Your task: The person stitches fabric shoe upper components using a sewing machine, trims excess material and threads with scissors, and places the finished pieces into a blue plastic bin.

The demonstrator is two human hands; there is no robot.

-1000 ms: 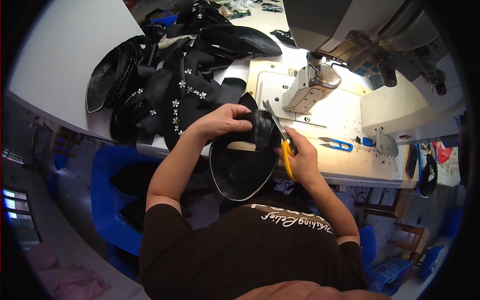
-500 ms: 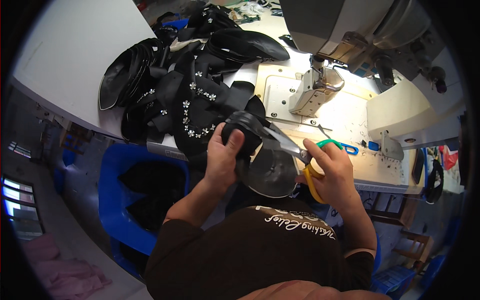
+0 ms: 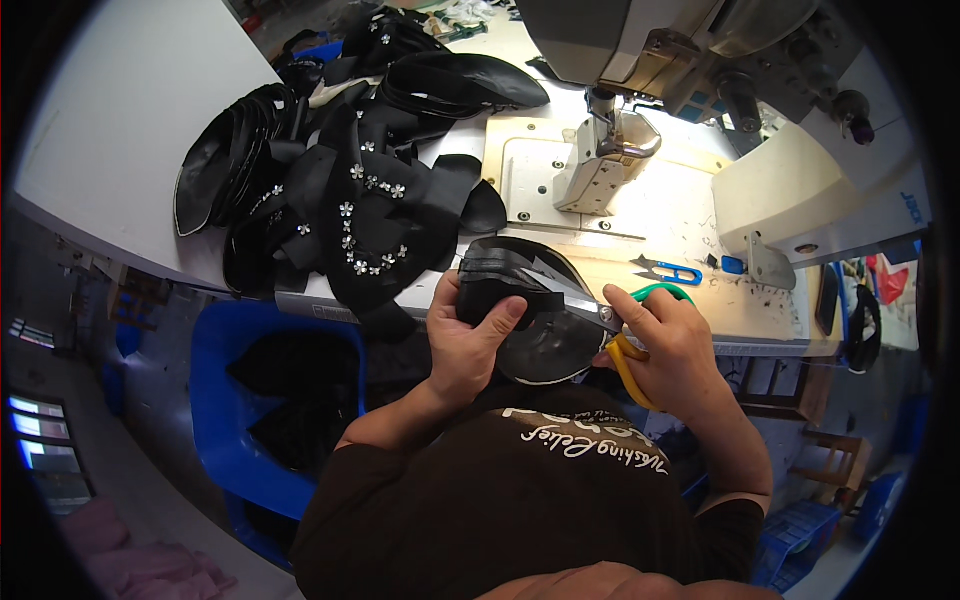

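My left hand (image 3: 467, 340) grips a black shoe upper (image 3: 545, 350) by its strap end, thumb on top and fingers behind. The upper has a smooth, rounded inner face with a pale edge, and it hangs in front of my chest at the table's front edge. In my right hand (image 3: 668, 345) are scissors (image 3: 605, 314) with one green and one yellow handle loop. Their blades point left and lie against the layered black strap near my left thumb. Whether the blades are cutting into it I cannot make out.
Black uppers with silver flower studs (image 3: 350, 220) lie heaped at left on the white table. A sewing machine (image 3: 610, 160) stands beyond my hands. Small blue-handled thread snips (image 3: 672, 271) lie at right among thread scraps. A blue bin (image 3: 215, 400) with black pieces stands lower left.
The left hand has turned the upper and shifted slightly right, so more of its inner face shows. The scissor blades now rest along the strap. The view has shifted a little.
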